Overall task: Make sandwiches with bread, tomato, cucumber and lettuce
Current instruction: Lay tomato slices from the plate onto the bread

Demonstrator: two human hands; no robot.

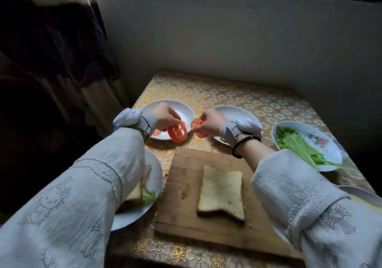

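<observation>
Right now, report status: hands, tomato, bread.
Left hand pinches tomato slice; right hand pinches another slice. Bread bare on cutting board. Nothing in the way.

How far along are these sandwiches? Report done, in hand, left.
Done: one sandwich sits on the near-left plate. In hand: left hand and right hand each pinch a tomato slice above the table; bare bread slice waits on the cutting board. Left: lay tomato, add lettuce, cucumber, top bread.
</observation>
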